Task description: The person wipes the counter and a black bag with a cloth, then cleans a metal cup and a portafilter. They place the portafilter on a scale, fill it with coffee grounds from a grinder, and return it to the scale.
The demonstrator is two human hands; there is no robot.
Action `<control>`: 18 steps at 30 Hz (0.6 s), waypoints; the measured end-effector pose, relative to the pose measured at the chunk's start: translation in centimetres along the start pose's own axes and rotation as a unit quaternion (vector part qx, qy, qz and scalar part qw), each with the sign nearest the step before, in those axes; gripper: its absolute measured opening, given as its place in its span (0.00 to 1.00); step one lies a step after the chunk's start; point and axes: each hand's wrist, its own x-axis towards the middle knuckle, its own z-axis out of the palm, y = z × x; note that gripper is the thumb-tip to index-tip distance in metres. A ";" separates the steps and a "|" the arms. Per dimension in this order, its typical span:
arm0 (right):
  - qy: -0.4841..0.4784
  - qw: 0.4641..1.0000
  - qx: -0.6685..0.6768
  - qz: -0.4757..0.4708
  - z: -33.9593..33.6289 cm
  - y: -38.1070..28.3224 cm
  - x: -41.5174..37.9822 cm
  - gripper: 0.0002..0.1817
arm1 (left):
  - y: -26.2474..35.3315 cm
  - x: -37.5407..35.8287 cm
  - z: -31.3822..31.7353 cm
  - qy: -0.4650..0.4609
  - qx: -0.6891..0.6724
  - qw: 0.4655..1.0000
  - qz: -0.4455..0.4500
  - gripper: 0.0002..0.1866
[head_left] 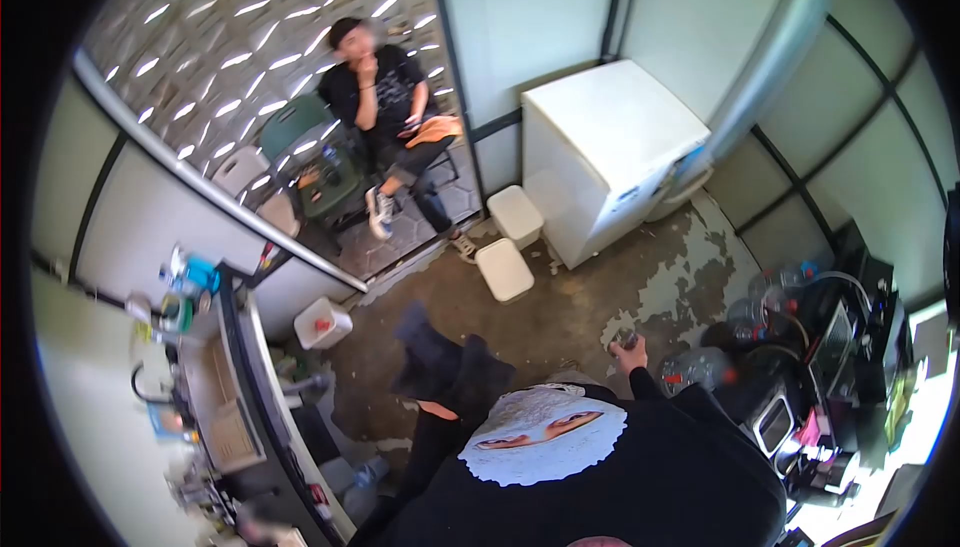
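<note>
The white fridge [620, 137] stands against the far wall, right of a seated person [385, 97] in the doorway. The dark cloth [450, 359] hangs from the left hand [437, 409] over the floor [570, 312], its long axis slanting from upper left to lower right. The right hand [632, 355], well apart from the left, grips the small glass [624, 338]; its exact tilt is unclear.

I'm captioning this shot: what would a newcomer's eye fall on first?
Probably the big pale print on the wearer's black top, at bottom centre. Next, perhaps, the bulky white appliance at upper right of centre, then the person in dark clothes, seated at upper left.
</note>
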 end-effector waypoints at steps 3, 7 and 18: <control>-0.018 0.989 0.120 -0.079 -4.6 -3.5 2.6 0.47 | -5.4 2.4 2.2 -0.024 0.038 0.997 -0.067 0.20; 0.060 0.991 0.115 -0.041 -8.9 -5.8 4.3 0.46 | -10.5 5.5 4.2 -0.087 0.084 0.976 -0.179 0.19; 0.339 0.901 0.261 0.075 -8.9 -0.5 3.8 0.42 | -23.2 18.4 12.5 -0.282 0.085 0.825 -0.482 0.15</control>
